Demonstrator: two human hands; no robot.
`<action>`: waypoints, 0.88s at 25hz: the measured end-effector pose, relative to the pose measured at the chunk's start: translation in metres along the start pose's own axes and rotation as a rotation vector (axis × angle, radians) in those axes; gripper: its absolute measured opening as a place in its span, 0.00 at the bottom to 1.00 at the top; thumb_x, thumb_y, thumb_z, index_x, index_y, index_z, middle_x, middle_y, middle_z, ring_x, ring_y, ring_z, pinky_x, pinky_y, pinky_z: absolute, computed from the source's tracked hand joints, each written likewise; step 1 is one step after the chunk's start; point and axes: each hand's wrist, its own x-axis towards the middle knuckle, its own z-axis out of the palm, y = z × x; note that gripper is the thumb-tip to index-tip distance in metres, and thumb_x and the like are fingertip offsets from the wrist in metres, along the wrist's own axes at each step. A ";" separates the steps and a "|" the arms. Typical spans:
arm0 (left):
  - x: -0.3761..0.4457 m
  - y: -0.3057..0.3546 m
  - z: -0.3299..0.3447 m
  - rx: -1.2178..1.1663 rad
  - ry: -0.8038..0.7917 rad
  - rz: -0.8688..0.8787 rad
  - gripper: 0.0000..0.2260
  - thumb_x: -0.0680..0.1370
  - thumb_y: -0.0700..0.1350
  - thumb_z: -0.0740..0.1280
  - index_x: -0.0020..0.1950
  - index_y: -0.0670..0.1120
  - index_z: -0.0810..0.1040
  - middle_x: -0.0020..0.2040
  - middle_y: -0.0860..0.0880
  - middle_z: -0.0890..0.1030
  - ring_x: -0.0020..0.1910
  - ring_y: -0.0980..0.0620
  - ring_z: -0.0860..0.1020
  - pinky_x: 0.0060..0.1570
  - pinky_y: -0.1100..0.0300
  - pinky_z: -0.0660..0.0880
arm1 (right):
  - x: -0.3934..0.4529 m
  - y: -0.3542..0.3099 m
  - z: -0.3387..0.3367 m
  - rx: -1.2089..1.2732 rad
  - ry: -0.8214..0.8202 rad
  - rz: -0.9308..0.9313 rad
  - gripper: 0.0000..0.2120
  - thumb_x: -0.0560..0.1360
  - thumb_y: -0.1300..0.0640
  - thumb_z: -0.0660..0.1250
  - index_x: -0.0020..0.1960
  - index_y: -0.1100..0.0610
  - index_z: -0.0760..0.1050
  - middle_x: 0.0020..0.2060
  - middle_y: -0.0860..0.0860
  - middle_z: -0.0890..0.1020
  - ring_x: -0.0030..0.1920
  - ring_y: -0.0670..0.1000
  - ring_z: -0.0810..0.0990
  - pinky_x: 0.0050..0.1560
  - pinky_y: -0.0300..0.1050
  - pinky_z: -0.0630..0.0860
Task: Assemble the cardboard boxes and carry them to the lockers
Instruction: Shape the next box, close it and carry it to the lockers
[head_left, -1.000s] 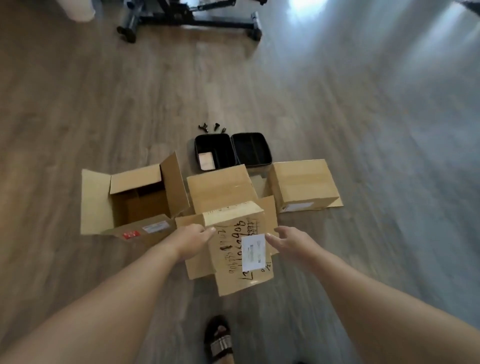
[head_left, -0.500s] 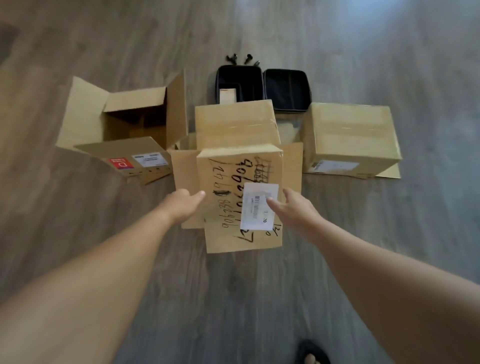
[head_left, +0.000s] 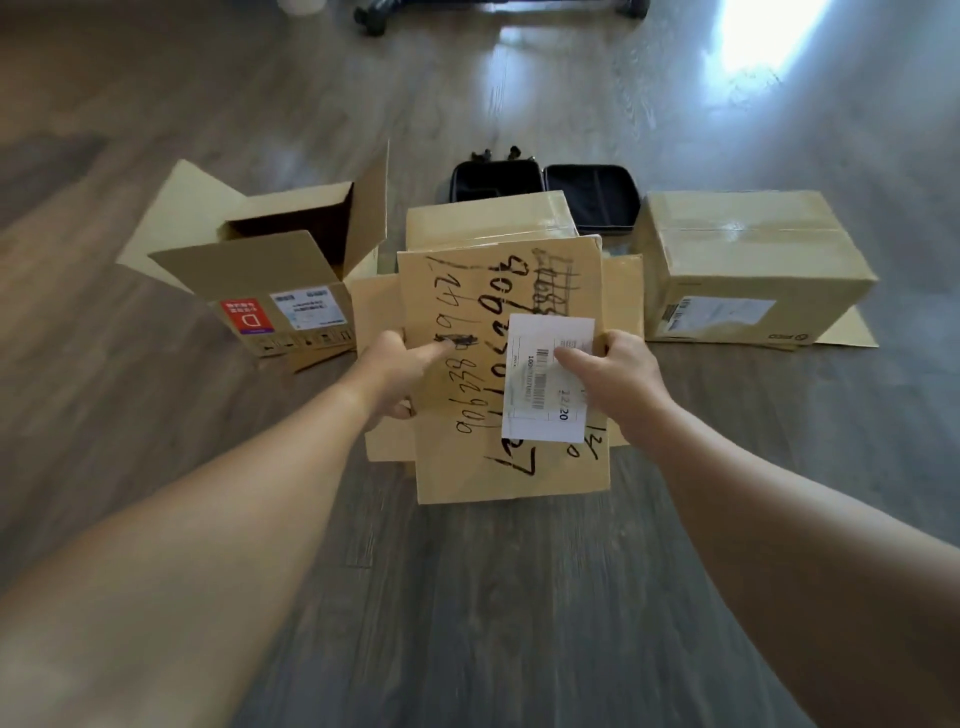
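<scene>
Matt cardboard box (head_left: 498, 364); glossy wood floor (head_left: 467, 597)

We judge this an indoor room, home or office undetermined. Grey wood-plank floor (head_left: 467, 597) with window glare. Shipping cartons stand beyond the fingers: open box (head_left: 291, 291), taped box (head_left: 748, 260). Farther off, a black wheeled base (head_left: 395, 13).

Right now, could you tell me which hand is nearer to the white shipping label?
Right. The right hand has its thumb lying on the white shipping label; the left hand grips the flap's opposite edge.
</scene>
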 end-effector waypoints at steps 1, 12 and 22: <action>-0.008 -0.001 -0.001 -0.013 -0.005 0.021 0.22 0.76 0.59 0.70 0.67 0.51 0.74 0.61 0.51 0.80 0.61 0.45 0.77 0.57 0.38 0.77 | -0.007 0.001 -0.003 0.001 0.029 -0.017 0.14 0.74 0.45 0.73 0.52 0.54 0.80 0.45 0.49 0.85 0.44 0.50 0.86 0.42 0.51 0.85; -0.077 -0.011 0.016 -0.060 -0.199 0.307 0.24 0.76 0.71 0.60 0.65 0.58 0.76 0.61 0.56 0.82 0.63 0.51 0.79 0.65 0.42 0.73 | -0.065 0.027 -0.052 0.334 0.094 -0.077 0.39 0.64 0.19 0.64 0.57 0.51 0.76 0.52 0.53 0.85 0.53 0.58 0.85 0.55 0.65 0.81; -0.065 0.003 0.024 0.186 -0.109 0.187 0.32 0.73 0.66 0.65 0.49 0.36 0.81 0.46 0.37 0.84 0.47 0.36 0.83 0.52 0.38 0.80 | -0.079 0.031 -0.083 0.150 0.019 -0.106 0.12 0.76 0.55 0.72 0.59 0.51 0.83 0.48 0.50 0.87 0.44 0.52 0.87 0.40 0.51 0.84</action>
